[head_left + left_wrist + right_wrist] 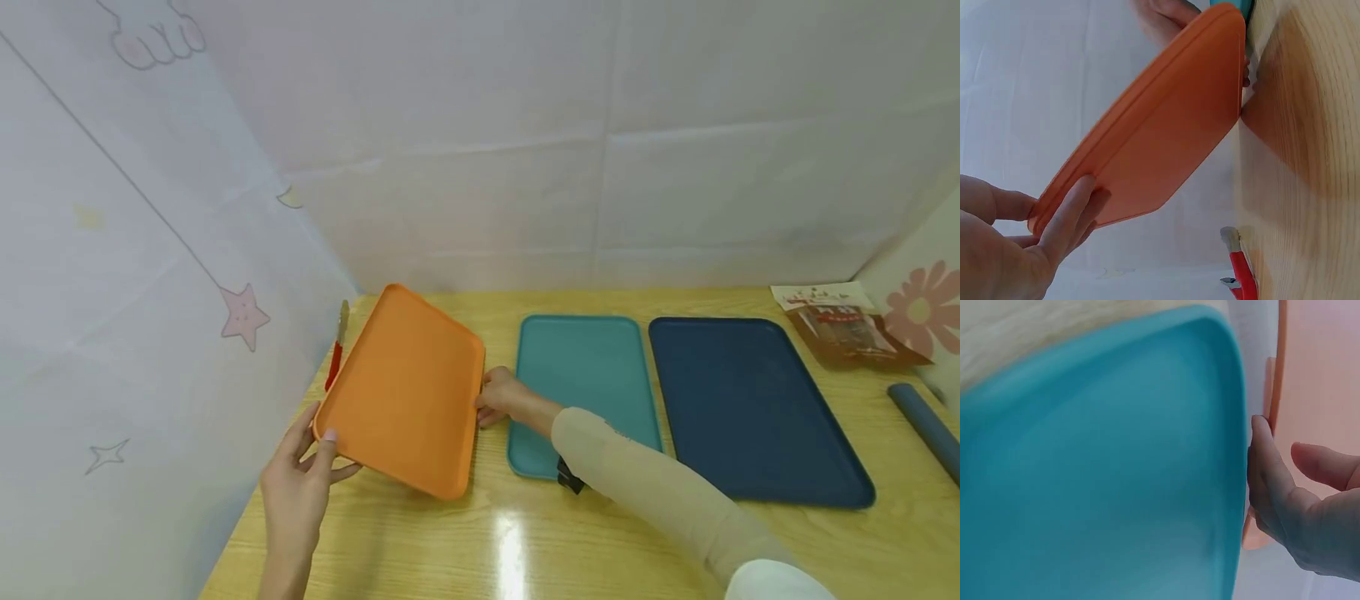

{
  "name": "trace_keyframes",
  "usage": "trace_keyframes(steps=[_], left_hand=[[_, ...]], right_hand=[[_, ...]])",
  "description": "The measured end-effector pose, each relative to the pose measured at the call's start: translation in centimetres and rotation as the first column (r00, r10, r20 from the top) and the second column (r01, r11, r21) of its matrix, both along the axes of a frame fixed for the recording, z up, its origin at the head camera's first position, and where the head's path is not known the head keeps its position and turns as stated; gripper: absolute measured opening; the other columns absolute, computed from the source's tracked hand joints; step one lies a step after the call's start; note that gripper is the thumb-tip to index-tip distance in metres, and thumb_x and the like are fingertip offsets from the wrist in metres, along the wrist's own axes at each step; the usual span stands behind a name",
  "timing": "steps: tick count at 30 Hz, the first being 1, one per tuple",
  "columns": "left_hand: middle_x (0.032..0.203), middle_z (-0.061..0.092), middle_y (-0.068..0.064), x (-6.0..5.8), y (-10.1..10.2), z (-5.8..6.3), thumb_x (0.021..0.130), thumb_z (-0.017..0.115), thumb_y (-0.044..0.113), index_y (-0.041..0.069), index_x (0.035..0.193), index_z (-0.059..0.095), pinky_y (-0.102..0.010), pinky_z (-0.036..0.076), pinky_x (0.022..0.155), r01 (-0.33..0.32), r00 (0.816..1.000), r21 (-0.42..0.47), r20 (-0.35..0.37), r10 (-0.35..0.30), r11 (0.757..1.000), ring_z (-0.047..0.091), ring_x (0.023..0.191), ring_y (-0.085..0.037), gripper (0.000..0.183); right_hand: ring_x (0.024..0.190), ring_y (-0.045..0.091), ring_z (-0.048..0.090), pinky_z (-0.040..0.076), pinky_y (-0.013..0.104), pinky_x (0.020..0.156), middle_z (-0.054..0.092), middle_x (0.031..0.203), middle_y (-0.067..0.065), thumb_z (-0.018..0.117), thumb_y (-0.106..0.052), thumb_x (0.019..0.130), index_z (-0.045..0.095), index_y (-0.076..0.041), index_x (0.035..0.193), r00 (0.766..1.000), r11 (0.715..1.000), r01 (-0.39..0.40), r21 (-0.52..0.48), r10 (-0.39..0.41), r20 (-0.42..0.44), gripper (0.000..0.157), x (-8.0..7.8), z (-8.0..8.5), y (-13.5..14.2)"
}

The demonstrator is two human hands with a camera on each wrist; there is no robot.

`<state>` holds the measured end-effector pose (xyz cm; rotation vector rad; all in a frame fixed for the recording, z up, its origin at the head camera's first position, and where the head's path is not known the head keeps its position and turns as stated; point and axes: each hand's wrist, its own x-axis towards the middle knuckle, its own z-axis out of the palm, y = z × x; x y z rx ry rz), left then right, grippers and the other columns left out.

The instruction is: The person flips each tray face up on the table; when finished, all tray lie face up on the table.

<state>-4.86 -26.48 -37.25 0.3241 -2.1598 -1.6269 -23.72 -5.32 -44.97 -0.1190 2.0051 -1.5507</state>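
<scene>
An orange tray [405, 392] is tilted, its left side raised off the table. My left hand [300, 475] grips its near left corner, thumb on the upper face and fingers beneath; the left wrist view shows the tray's underside [1160, 150] and these fingers [1072, 209]. At the tray's lower right edge is my right hand [510, 396]. In the right wrist view, its fingers [1269, 462] extend along the orange edge, with the thumb apart from them over the tray's face. A teal tray [581, 358] lies flat under the right forearm.
A navy tray [750, 408] lies right of the teal one on the wooden table [420, 542]. Farther right are a brown food packet [847, 329] and a dark blue rod-shaped thing [926, 429]. A red-handled metal tool [337, 350] lies by the left wall cloth.
</scene>
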Motion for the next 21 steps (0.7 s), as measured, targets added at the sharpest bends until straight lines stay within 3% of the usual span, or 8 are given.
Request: trace_keyframes(steps=[3, 6, 9, 12, 14, 16, 21], left_hand=[[0.140, 0.045, -0.024, -0.5, -1.1, 0.1, 0.102, 0.048, 0.021, 0.008, 0.146, 0.041, -0.035, 0.058, 0.064, 0.101, 0.994, -0.016, 0.034, -0.101, 0.995, 0.068, 0.086, -0.007, 0.047], [0.144, 0.041, -0.022, -2.0, -2.9, 0.1, 0.104, 0.040, 0.035, 0.001, 0.145, 0.040, -0.035, 0.058, 0.068, 0.244, 0.966, 0.006, 0.087, -0.243, 0.970, 0.067, 0.091, -0.011, 0.054], [0.152, 0.031, -0.018, -4.4, -5.3, -0.2, 0.104, 0.038, 0.040, -0.005, 0.145, 0.037, -0.035, 0.057, 0.074, 0.369, 0.911, 0.094, 0.162, -0.380, 0.925, 0.066, 0.098, -0.013, 0.062], [0.151, 0.033, -0.019, -7.0, -7.4, -0.7, 0.103, 0.042, 0.039, 0.000, 0.149, 0.032, -0.036, 0.057, 0.075, 0.425, 0.850, 0.172, 0.263, -0.457, 0.889, 0.066, 0.100, -0.014, 0.061], [0.149, 0.037, -0.019, -8.8, -8.4, -1.2, 0.103, 0.044, 0.036, 0.006, 0.151, 0.030, -0.038, 0.057, 0.075, 0.447, 0.813, 0.183, 0.326, -0.483, 0.876, 0.067, 0.100, -0.015, 0.059], [0.143, 0.044, -0.020, -10.2, -9.0, -1.8, 0.103, 0.045, 0.034, 0.010, 0.152, 0.029, -0.039, 0.057, 0.075, 0.454, 0.786, 0.167, 0.387, -0.481, 0.875, 0.067, 0.097, -0.016, 0.057], [0.124, 0.058, -0.016, -12.8, -9.9, -3.1, 0.103, 0.049, 0.030, 0.007, 0.149, 0.036, -0.036, 0.057, 0.070, 0.451, 0.757, 0.065, 0.500, -0.420, 0.890, 0.066, 0.087, -0.018, 0.053]], right_hand=[[0.069, 0.028, 0.068, 0.058, 0.036, 0.061, 0.066, 0.085, 0.019, 0.062, 0.012, 0.087, 0.030, 0.008, 0.146, 1.000, 1.000, 0.009, 0.011, -0.009, -0.012, 0.067, -0.2, -0.3, 0.3], [0.066, 0.024, 0.067, 0.058, 0.034, 0.057, 0.067, 0.084, 0.018, 0.063, 0.012, 0.085, 0.033, 0.007, 0.145, 0.999, 0.999, 0.010, 0.039, -0.009, -0.038, 0.068, -0.6, -0.2, 0.7], [0.063, 0.022, 0.066, 0.057, 0.034, 0.056, 0.068, 0.083, 0.019, 0.063, 0.012, 0.085, 0.034, 0.007, 0.145, 0.999, 0.998, -0.006, 0.055, 0.008, -0.047, 0.068, -1.0, -0.1, 1.1], [0.061, 0.023, 0.066, 0.058, 0.035, 0.057, 0.068, 0.083, 0.019, 0.063, 0.012, 0.086, 0.033, 0.006, 0.146, 0.999, 0.999, -0.021, 0.042, 0.022, -0.025, 0.068, -1.3, 0.0, 1.4], [0.061, 0.023, 0.067, 0.058, 0.036, 0.057, 0.068, 0.084, 0.020, 0.062, 0.012, 0.086, 0.032, 0.006, 0.146, 1.000, 0.999, -0.024, 0.031, 0.025, -0.014, 0.067, -1.7, 0.0, 1.8], [0.060, 0.023, 0.067, 0.058, 0.037, 0.058, 0.068, 0.084, 0.020, 0.061, 0.011, 0.087, 0.031, 0.007, 0.146, 1.000, 0.999, -0.024, 0.022, 0.024, -0.002, 0.067, -2.0, 0.1, 2.1], [0.057, 0.023, 0.065, 0.058, 0.038, 0.059, 0.067, 0.084, 0.024, 0.059, 0.011, 0.088, 0.030, 0.008, 0.147, 1.000, 1.000, 0.001, 0.009, -0.001, 0.009, 0.065, -2.5, 0.5, 2.5]])
